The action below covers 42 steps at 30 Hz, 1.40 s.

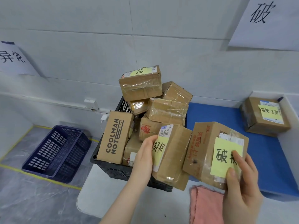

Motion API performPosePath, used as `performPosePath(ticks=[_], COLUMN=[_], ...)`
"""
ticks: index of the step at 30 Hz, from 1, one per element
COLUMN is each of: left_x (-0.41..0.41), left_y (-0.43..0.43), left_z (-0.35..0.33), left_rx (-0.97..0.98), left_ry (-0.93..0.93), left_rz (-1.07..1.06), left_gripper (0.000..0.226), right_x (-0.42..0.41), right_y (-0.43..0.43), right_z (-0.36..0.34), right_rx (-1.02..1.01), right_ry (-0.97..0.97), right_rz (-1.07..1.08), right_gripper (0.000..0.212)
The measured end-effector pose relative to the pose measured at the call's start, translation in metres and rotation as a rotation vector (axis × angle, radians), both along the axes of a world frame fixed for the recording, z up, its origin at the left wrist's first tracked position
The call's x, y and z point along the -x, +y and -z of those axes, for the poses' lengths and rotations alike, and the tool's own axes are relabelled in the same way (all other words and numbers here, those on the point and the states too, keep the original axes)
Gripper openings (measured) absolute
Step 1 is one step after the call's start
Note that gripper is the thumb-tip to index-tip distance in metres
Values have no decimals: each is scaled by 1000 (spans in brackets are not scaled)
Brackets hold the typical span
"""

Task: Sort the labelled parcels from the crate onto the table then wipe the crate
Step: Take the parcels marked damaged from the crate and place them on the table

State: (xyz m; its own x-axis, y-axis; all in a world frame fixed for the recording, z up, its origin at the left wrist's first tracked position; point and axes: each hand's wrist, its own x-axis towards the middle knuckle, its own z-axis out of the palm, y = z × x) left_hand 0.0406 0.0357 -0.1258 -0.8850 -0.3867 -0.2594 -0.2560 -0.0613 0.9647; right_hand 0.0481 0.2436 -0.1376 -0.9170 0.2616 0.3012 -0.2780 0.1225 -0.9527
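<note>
Cardboard parcels filled the black crate (103, 162). The right hand (242, 191) gripped one parcel (202, 152) whose yellow note read 破损, held above the blue table (226, 113). The left hand (144, 154) clasped another (174, 152) marked 超期. A box in the crate read COOLMAN NOTE (114, 136). A parcel on the table (265, 117) also read 破损.

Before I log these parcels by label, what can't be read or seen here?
All in the head view:
- Right-hand parcel: second character on its yellow note partly covered by the right hand.
- Left-hand parcel: note edge under the left hand.
- Black crate: floor and lower parcels buried under the pile.
- Wall sign: cut off by the top right edge.
- Pink cloth: runs off the bottom edge.
</note>
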Motion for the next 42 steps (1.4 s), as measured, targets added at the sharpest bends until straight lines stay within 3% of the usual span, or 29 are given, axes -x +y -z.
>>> performPosePath(ticks=[3, 8, 12, 16, 21, 36, 42], left_x=[-9, -36, -44, -44, -39, -58, -62], left_y=[4, -2, -10, -23, -34, -61, -56], left_z=[-4, -17, -5, 4, 10, 19, 16], left_rx=[55, 360, 538, 559, 425, 249, 286], left_ry=[57, 280, 234, 249, 234, 279, 292], left_rz=[-54, -215, -243, -190, -85, -160, -186], left_gripper=[33, 33, 30, 49, 61, 57, 57], right_x=[-2, -4, 1, 11, 16, 9, 12], right_y=[-2, -19, -34, -38, -35, -55, -45], right_z=[2, 1, 16, 25, 26, 21, 28], right_rx=[48, 43, 16, 15, -18, -174, -182], right_ry=[-18, -61, -154, -229, -224, -129, -159], right_rz=[14, -55, -195, -273, -311, -480, -436], right_gripper=[40, 53, 37, 32, 33, 40, 39])
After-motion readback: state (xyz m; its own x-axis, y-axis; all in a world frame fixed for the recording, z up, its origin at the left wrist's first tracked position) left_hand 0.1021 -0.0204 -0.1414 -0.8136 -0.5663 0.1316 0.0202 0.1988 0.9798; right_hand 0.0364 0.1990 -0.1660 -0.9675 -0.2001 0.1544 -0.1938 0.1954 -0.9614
